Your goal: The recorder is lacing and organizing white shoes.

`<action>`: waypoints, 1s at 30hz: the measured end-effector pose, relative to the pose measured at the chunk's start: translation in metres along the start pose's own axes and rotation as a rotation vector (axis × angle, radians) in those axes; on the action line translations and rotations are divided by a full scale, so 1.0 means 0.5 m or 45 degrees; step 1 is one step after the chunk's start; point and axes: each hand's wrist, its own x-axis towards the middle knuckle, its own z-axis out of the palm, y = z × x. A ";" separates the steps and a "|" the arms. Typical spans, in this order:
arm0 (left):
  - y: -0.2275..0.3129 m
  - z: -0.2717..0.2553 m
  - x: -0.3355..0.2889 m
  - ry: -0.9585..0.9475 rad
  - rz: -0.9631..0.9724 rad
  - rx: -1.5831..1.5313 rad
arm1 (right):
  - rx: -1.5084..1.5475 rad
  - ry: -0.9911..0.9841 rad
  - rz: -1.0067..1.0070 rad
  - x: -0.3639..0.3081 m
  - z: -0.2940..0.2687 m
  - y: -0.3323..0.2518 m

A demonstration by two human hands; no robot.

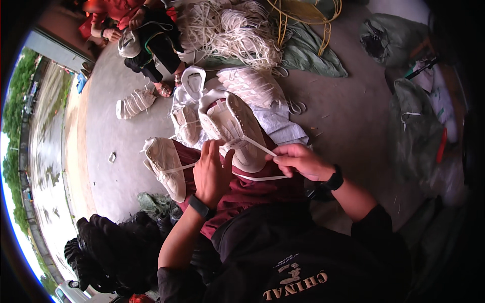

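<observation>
A cream sneaker (246, 151) rests on my lap, its toe toward me and its tongue pointing away. A white shoelace (259, 145) comes out of its lower eyelets and runs taut to my right hand (301, 160), which pinches it between thumb and fingers. Over the sneaker's left side, my left hand (209, 171) has its fingers curled at the lace; the exact grip is partly hidden. A second cream sneaker (169, 169) lies against my left thigh, and its lace stretches to my left hand. Another stretch of lace crosses my dark red trousers (252, 191) below the toe.
More pale shoes (189, 123) sit just beyond my knees beside a bundle of shoe parts (252, 86). One laced shoe (135, 103) lies on the floor. Farther off is a heap of white laces (227, 30). A seated person (129, 25) handles a shoe. Sacks (414, 126) stand right.
</observation>
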 end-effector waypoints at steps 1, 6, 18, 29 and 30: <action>-0.012 0.002 -0.001 -0.022 -0.033 -0.002 | 0.081 -0.027 0.060 -0.009 -0.009 0.001; -0.066 0.029 0.000 0.067 -0.037 -0.080 | -0.052 -0.018 0.328 -0.055 -0.054 0.017; -0.111 0.026 -0.013 0.028 0.177 -0.239 | 0.143 0.428 0.349 -0.072 -0.121 0.140; -0.124 -0.060 0.011 -0.229 0.056 -0.064 | -0.757 0.670 -0.022 -0.023 -0.138 0.194; -0.122 -0.069 0.009 -0.189 0.120 0.096 | -0.932 0.756 -0.263 -0.009 -0.135 0.193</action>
